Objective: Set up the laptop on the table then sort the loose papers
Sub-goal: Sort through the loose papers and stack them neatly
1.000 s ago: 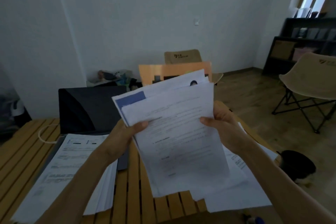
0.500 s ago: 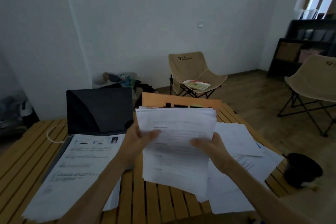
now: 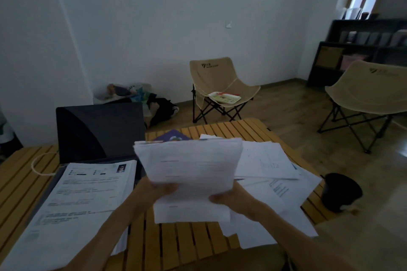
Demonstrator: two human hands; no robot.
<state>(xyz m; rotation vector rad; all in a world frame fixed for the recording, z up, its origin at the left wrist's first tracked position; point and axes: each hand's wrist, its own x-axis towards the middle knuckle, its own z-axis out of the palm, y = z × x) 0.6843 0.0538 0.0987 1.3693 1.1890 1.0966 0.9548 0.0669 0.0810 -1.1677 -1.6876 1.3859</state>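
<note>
Both hands hold one stack of white papers [image 3: 191,167] above the slatted wooden table [image 3: 189,246]. My left hand [image 3: 157,189] grips its lower left edge and my right hand [image 3: 229,199] grips its lower right edge. The open black laptop [image 3: 99,130] stands at the back left with its screen dark. A pile of printed sheets [image 3: 83,200] lies over its keyboard. More loose papers [image 3: 271,171] are spread on the table to the right, under and behind the held stack. A purple booklet [image 3: 172,135] peeks out behind the stack.
A white cable [image 3: 37,165] loops left of the laptop. A black bin [image 3: 340,191] stands on the floor at the table's right edge. Two beige folding chairs [image 3: 220,86] [image 3: 370,92] stand beyond the table. A dark shelf [image 3: 361,48] lines the right wall.
The held stack has dropped lower and closer to the table and its sheets are squared together. Both hands slid to its bottom edge. The orange folder behind it no longer shows.
</note>
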